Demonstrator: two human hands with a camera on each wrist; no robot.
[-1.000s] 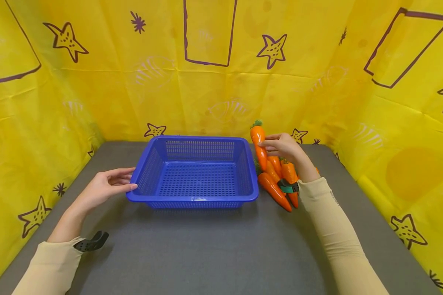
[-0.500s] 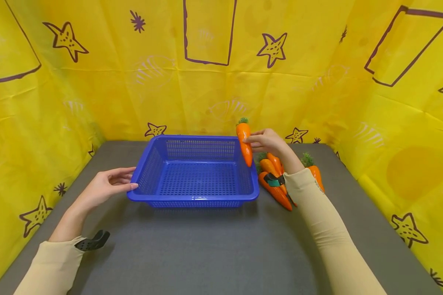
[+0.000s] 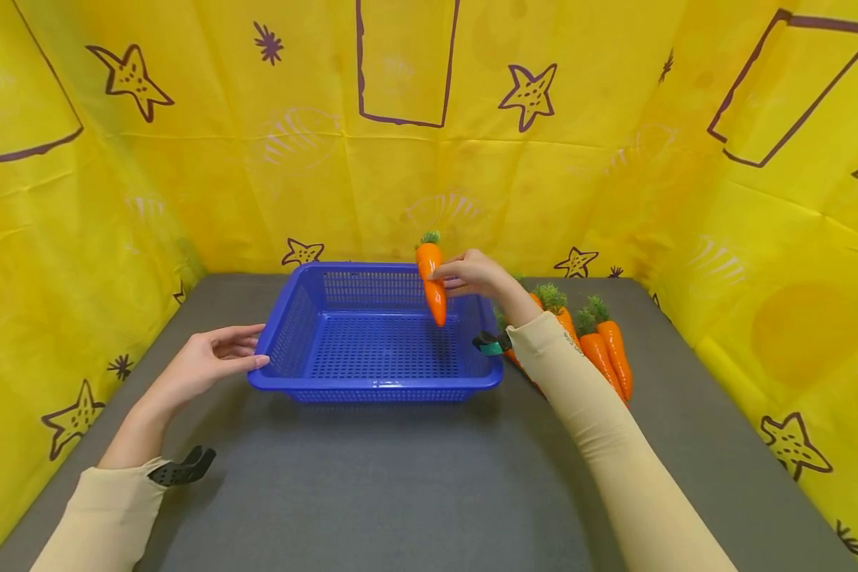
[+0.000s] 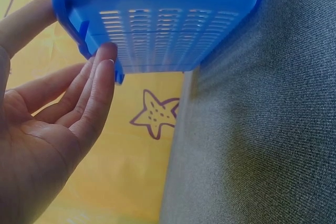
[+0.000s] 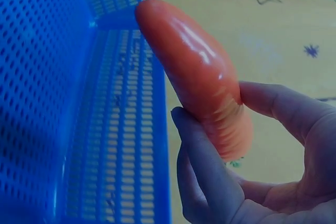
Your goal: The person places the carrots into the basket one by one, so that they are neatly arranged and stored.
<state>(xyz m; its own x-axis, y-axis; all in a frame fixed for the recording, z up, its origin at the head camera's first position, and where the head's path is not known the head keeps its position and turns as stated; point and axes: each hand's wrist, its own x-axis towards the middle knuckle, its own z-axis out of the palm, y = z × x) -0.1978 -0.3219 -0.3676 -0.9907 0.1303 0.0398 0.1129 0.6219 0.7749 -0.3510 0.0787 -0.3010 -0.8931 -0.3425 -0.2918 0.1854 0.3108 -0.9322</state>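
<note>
A blue plastic basket (image 3: 375, 384) with perforated walls stands on the grey table. At its left side my left hand (image 3: 200, 361) holds the rim, the thumb tip on the edge; the left wrist view has fingertips (image 4: 106, 56) against the rim's underside. My right hand (image 3: 475, 274) pinches an orange carrot (image 3: 432, 286) between thumb and fingers, above the basket's right half. The carrot's green top points up and its tip down. Seen from the right wrist, the carrot (image 5: 194, 61) is close to a basket wall (image 5: 113, 129).
Several carrots (image 3: 604, 361) with green tops lie to the right of the basket, partly hidden by my right forearm (image 3: 593, 413). A yellow cloth (image 3: 400, 183) with drawn starfish hangs behind and at both sides of the table.
My right hand has carried the carrot left, from above the carrot pile, across the basket's right rim to over its inside. The left hand stays at the rim.
</note>
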